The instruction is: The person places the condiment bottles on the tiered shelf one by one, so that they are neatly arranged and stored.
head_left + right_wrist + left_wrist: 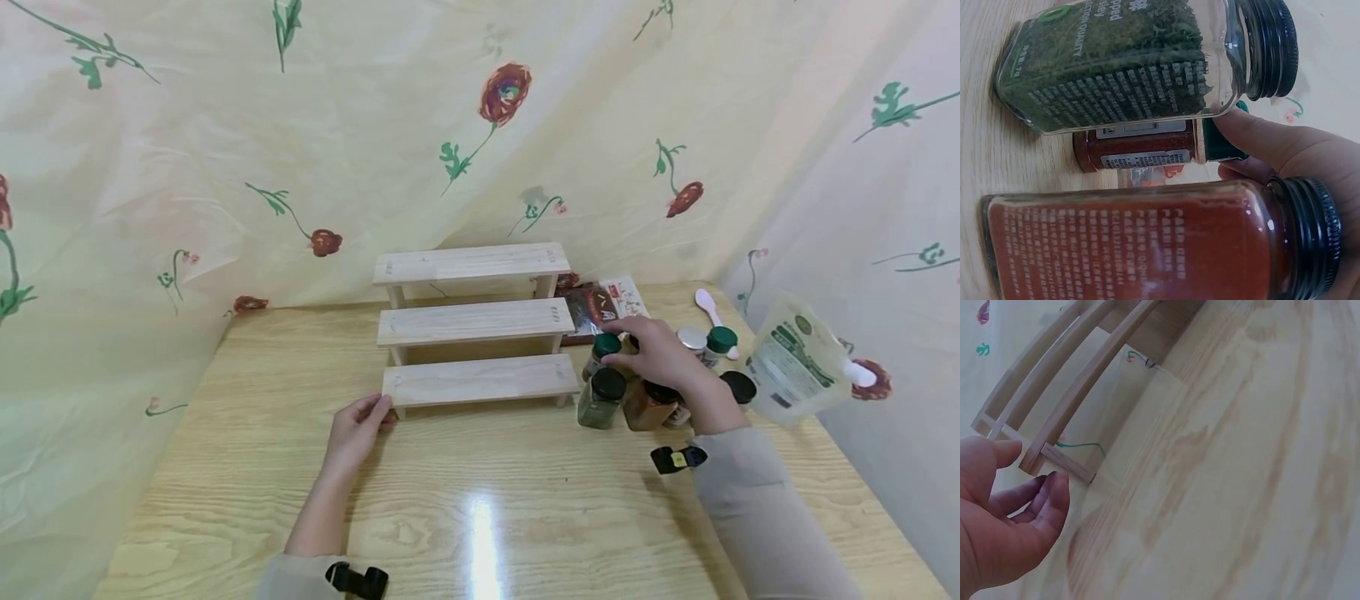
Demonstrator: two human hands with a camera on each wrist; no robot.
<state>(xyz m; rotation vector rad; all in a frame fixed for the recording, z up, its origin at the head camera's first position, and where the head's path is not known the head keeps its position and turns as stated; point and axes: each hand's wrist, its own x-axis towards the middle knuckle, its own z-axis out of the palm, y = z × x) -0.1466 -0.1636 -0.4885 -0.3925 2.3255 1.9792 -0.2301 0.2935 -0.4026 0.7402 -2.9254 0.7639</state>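
Observation:
A three-step wooden rack (480, 379) stands on the table. My left hand (357, 437) is at the front left end of its lowest step; in the left wrist view the board end (1035, 457) sits between the thumb and the curled fingertips. On the right, my right hand (660, 354) pinches the green cap of a small spice jar (592, 364) with thumb and fingers. Reddish contents show in that jar (1147, 150) in the right wrist view. Nearer the camera stand a black-capped jar of chopped parsley (600, 402) and a black-capped jar of red-orange powder (647, 408).
Beyond the right hand are a green-capped jar (722, 340), a white-capped jar (692, 337) and another black-capped jar (738, 387). A white pouch with a spout (798, 367) stands at the right edge. Flat packets (600, 304) and a pink spoon (707, 304) lie farther back.

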